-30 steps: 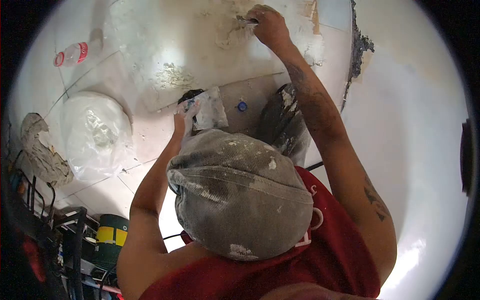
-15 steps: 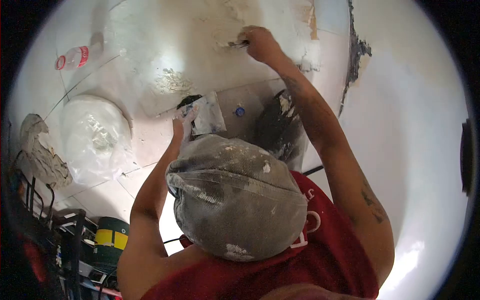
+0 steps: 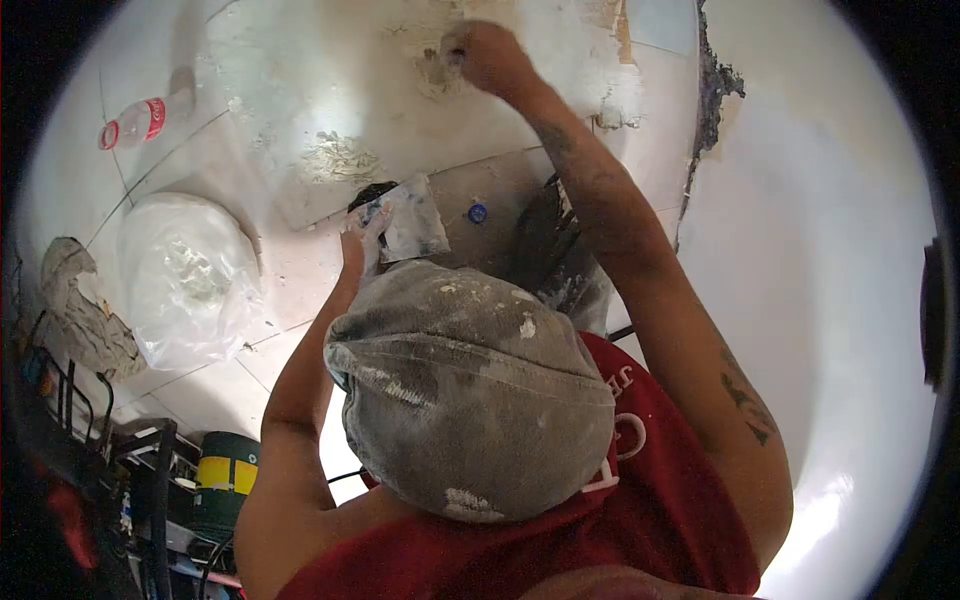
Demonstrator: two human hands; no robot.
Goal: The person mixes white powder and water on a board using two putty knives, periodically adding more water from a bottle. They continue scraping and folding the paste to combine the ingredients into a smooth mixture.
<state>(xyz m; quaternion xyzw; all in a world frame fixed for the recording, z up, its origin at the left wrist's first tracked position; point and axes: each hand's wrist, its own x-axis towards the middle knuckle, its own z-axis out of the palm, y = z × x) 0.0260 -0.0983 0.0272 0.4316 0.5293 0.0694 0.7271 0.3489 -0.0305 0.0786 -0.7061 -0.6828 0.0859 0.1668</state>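
Note:
My right hand (image 3: 487, 58) is closed in a fist at the far end of a pale, smeared panel (image 3: 300, 70). It grips a thin dark scraper, mostly hidden in the fist, right beside a rough putty patch (image 3: 435, 75). Lower down, my left hand (image 3: 371, 232) has its fingers around the left edge of a square, whitish plate (image 3: 415, 220) stained with dark marks. Just beyond that hand sits a black thing (image 3: 372, 193), partly covered. A lumpy cream putty smear (image 3: 338, 157) lies on the panel ahead of my left hand.
A blue cap (image 3: 478, 213) is right of the plate, near a dark, stained bag-like thing (image 3: 550, 250). To the left are a red-labelled bottle (image 3: 135, 123), a plastic bag with white material (image 3: 190, 275) and a crumpled grey cloth (image 3: 85, 315). A dark green, yellow-banded container (image 3: 227, 480) stands lower left.
My right hand has moved away from me and slightly left across the panel, and the scraper's edge shows less. My left hand stays at the plate. The view has shifted slightly.

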